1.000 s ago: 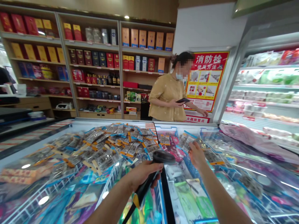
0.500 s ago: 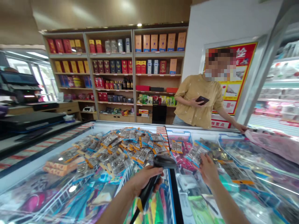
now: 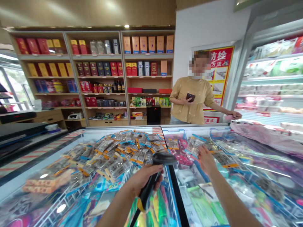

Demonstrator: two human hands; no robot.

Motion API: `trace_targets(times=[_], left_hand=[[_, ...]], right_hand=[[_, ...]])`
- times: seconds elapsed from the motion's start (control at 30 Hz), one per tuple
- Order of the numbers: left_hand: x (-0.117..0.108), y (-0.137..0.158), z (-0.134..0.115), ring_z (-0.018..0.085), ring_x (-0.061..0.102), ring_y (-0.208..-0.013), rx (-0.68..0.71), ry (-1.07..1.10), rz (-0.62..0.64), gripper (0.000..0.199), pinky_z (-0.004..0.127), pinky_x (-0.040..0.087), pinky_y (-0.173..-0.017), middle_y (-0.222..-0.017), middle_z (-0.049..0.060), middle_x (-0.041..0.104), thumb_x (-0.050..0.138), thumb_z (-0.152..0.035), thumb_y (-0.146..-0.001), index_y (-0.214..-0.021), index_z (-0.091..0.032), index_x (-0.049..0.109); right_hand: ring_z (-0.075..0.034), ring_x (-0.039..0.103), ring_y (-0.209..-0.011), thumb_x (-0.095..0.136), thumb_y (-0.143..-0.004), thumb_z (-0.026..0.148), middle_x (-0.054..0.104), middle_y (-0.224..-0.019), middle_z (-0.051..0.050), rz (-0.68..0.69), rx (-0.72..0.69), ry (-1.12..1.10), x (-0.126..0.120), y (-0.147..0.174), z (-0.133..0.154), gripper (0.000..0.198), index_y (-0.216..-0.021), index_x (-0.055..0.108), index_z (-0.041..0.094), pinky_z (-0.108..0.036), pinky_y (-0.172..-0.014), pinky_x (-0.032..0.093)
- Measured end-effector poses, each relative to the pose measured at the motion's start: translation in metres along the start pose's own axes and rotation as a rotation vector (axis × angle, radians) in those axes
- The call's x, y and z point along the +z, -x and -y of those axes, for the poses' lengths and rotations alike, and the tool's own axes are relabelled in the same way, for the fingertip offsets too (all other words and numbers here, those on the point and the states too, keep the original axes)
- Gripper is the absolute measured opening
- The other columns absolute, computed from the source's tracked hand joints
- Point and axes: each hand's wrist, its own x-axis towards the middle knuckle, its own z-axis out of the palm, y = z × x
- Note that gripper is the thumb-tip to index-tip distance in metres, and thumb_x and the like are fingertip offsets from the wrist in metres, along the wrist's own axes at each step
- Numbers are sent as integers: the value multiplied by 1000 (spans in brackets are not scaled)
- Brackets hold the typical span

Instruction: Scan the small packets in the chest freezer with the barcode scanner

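My left hand (image 3: 148, 178) is wrapped round the handle of a black barcode scanner (image 3: 163, 158), whose head points to the right and whose cord runs down towards me. Pinched in my right hand (image 3: 206, 159) is a small clear snack packet (image 3: 195, 145) with a blue top edge, held up to the right of the scanner. Left of the scanner, a heap of similar packets (image 3: 139, 154) with orange and blue edges lies on the glass top of a chest freezer (image 3: 90, 205). Two more packets, one of them a flat packet (image 3: 224, 158), lie near my right hand.
Beyond the freezer a person (image 3: 190, 101) in a yellow top holds a phone, one arm stretched towards a pink plastic bag (image 3: 258, 135) on the right. Shelves of boxes (image 3: 101, 69) line the back wall. A counter (image 3: 21, 138) stands left.
My view has turned to the right, so the shelves and heap sit further left. The other person's outstretched hand has risen. Both my hands keep hold of the scanner and the packet.
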Motion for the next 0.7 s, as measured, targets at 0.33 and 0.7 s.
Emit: trace_targets(times=[0.33,0.7], left_hand=[[-28,3,-11,7,45,-44,158,32,12,34,22,34,-44,-58,0,52,58,-46,-64,-68,-13,51],[4,-2,16,8,45,-38,2,53,68,33,22,33,-40,-52,0,51,60,-43,-61,-71,-13,50]], right_hand=[[-19,61,-72,57,-61,28,64,-81,-1,28,-3,21,46,-8,-25,21,-82,53,28,-32,-62,51],[-20,61,-70,59,-62,30,66,-78,-1,99,9,63,28,2,-8,21,-82,54,26,-34,-61,50]])
